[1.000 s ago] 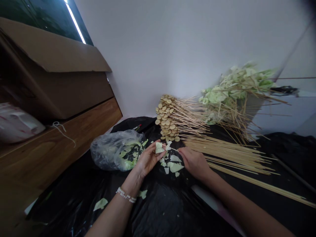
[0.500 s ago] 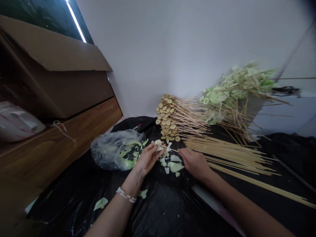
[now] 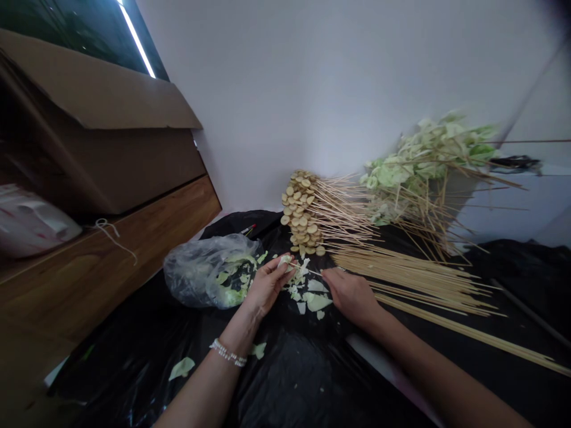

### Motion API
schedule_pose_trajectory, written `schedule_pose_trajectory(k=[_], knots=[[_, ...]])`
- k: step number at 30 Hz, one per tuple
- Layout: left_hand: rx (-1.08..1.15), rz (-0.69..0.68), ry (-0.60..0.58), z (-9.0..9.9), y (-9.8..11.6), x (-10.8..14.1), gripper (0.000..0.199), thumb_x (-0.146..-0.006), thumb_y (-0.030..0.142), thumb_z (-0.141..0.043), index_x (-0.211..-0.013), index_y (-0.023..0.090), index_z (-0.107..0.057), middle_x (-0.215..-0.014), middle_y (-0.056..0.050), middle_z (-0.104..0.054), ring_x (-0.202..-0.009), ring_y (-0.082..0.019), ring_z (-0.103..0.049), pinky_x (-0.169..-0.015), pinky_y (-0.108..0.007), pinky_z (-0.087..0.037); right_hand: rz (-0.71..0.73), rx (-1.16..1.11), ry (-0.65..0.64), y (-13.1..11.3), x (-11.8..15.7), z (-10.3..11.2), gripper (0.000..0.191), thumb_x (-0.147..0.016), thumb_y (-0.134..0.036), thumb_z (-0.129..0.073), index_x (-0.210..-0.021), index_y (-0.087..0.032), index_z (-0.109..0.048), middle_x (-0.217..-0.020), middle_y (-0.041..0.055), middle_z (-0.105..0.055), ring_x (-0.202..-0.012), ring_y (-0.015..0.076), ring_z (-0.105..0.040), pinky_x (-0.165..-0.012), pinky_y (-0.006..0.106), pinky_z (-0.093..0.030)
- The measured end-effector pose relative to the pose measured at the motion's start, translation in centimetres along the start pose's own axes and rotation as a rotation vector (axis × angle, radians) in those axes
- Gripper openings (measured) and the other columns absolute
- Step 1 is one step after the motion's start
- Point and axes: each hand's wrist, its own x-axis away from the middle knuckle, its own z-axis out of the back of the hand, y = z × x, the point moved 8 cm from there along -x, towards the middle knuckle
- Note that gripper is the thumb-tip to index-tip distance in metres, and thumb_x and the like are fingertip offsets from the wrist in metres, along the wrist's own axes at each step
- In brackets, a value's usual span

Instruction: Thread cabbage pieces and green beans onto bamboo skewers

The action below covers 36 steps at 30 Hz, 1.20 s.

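Note:
My left hand [image 3: 266, 284] pinches a pale green cabbage piece [image 3: 284, 260] between thumb and fingers. A thin wooden skewer [image 3: 307, 269] runs from that piece to my right hand [image 3: 350, 292], whose fingers are closed on its other end. Loose cabbage scraps [image 3: 316, 301] lie on the black plastic sheet [image 3: 289, 368] between and below the hands. Left of my left hand is a clear plastic bag [image 3: 196, 270] with cabbage bits at its mouth.
Bare skewers [image 3: 414, 276] lie to the right. Behind them are skewers with round slices [image 3: 303, 214] stacked at one end. Skewered cabbage [image 3: 428, 151] fills a container at the back right. A cardboard box [image 3: 129, 160] stands on a wooden surface [image 3: 147, 232] at the left.
Both hands keep their hold on the cabbage piece and the skewer. The fingers of my left hand have shifted slightly around the piece.

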Motion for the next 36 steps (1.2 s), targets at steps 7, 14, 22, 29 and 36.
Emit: schedule_pose_trajectory(k=[7,14,22,29,36], knots=[[-0.068,-0.042,-0.037,-0.2,-0.2,0.0,0.032,-0.070,0.017,-0.078,-0.100,0.011,-0.071,-0.106,-0.011,-0.071,-0.101,-0.020,-0.065,-0.096,-0.033,-0.049,-0.010,0.020,-0.011,0.0,0.0,-0.3,0.022,-0.094,-0.016,-0.039,-0.088,-0.019,-0.060,-0.079,0.0025,-0.063,-0.066,0.0134,-0.055,-0.057,0.028,-0.027],[-0.084,-0.026,-0.054,-0.1,-0.7,-0.3,0.030,-0.077,0.025,-0.073,-0.104,0.011,-0.070,-0.110,-0.012,-0.069,-0.101,-0.021,-0.065,-0.097,-0.035,-0.049,-0.035,0.006,-0.056,0.2,0.0,-0.6,0.022,-0.093,-0.014,-0.039,-0.091,-0.019,-0.060,-0.083,0.0026,-0.064,-0.070,0.0134,-0.056,-0.059,0.027,-0.028],[0.133,0.183,-0.012,-0.1,-1.0,-0.2,0.023,-0.091,0.017,-0.050,-0.102,0.006,-0.066,-0.111,-0.017,-0.068,-0.098,-0.020,-0.067,-0.085,-0.028,-0.056,0.014,-0.014,0.010,-0.1,0.1,-0.4,0.024,-0.095,-0.016,-0.038,-0.091,-0.018,-0.061,-0.081,0.0026,-0.063,-0.070,0.0137,-0.057,-0.060,0.026,-0.031],[0.252,0.284,0.030,0.2,-1.5,-0.2,0.024,-0.091,0.017,-0.048,-0.104,0.006,-0.065,-0.099,-0.014,-0.070,-0.083,-0.017,-0.069,-0.074,-0.026,-0.058,0.077,-0.065,0.099,-0.5,0.2,0.1,0.026,-0.095,-0.015,-0.037,-0.096,-0.017,-0.063,-0.083,0.0040,-0.065,-0.073,0.0142,-0.059,-0.064,0.025,-0.036],[0.243,0.310,0.019,0.1,-1.5,0.1,0.026,-0.093,0.021,-0.046,-0.106,0.010,-0.065,-0.090,-0.009,-0.070,-0.074,-0.014,-0.067,-0.062,-0.023,-0.056,0.087,-0.091,0.144,-0.8,0.2,0.7,0.027,-0.096,-0.017,-0.037,-0.096,-0.017,-0.063,-0.083,0.0042,-0.066,-0.073,0.0140,-0.060,-0.064,0.024,-0.038]])
